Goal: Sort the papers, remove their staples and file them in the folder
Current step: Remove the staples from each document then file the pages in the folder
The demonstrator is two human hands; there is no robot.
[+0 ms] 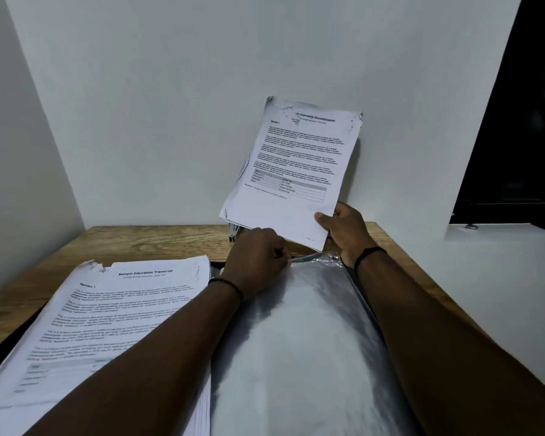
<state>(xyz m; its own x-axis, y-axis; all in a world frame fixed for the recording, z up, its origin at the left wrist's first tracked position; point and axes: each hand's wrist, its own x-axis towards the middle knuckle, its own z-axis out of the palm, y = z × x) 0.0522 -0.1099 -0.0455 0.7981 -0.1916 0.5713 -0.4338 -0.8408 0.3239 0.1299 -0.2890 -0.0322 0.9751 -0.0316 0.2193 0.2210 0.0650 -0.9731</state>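
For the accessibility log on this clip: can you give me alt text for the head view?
The right hand holds a bundle of papers upright by its lower corner, while the left hand pinches the top edge of a clear plastic folder sleeve on a wooden table. Another stack of papers lies left of it.

Your forearms are bare, no sleeves showing, and each wrist carries a thin black band, the right one included.

Dim, cool and evenly lit; soft glare on the folder; wide-angle bending and blur toward 7 o'clock.
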